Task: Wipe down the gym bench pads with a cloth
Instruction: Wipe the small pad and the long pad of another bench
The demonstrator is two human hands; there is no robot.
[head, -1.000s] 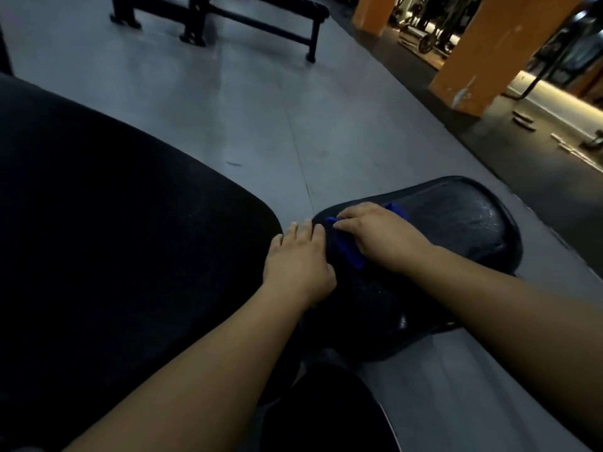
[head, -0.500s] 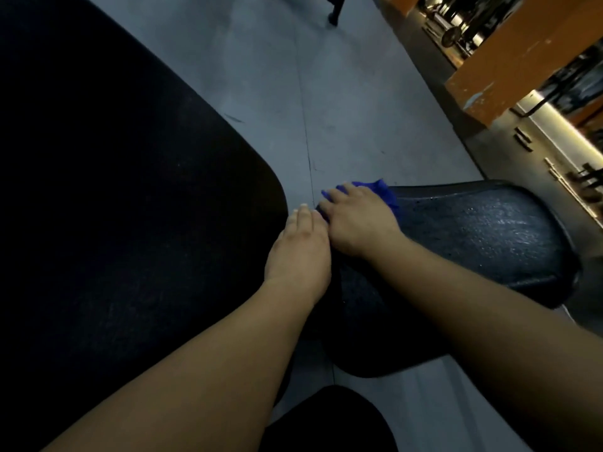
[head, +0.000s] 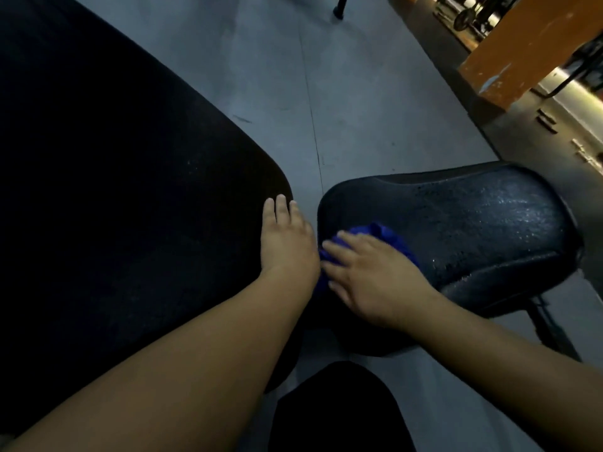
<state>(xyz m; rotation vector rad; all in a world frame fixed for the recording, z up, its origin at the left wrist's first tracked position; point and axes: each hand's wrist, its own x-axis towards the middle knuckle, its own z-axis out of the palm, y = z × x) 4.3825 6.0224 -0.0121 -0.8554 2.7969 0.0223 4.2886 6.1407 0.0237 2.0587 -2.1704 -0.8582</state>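
Cloth (head: 378, 231), blue and bunched, sits on the small pad (head: 473, 223) at its narrow end, the one nearest the big pad (head: 114, 207). Your right hand (head: 368, 275) is flat on top of it, fingers straight and spread, pressing down with no pinch and no curl. Blue pokes out past your knuckles and along your fingertips, and the hand looks a touch blurred.

Your left hand (head: 287, 243) lies palm down on the big pad's rounded corner, fingers straight and close together, holding nothing. Its edge is right beside your right fingertips; I cannot tell whether they touch.

The two pads stand apart, with a strip of grey floor (head: 342, 93) showing in the gap. The small pad glistens with droplets toward its far end. The big pad is dark and matt, with faint specks near the corner.

Between your forearms, at the bottom edge, there is a rounded black shape (head: 336, 409), too dark to identify. At top right stands an orange pillar (head: 528, 50), with a weight plate (head: 463, 22) beyond it.
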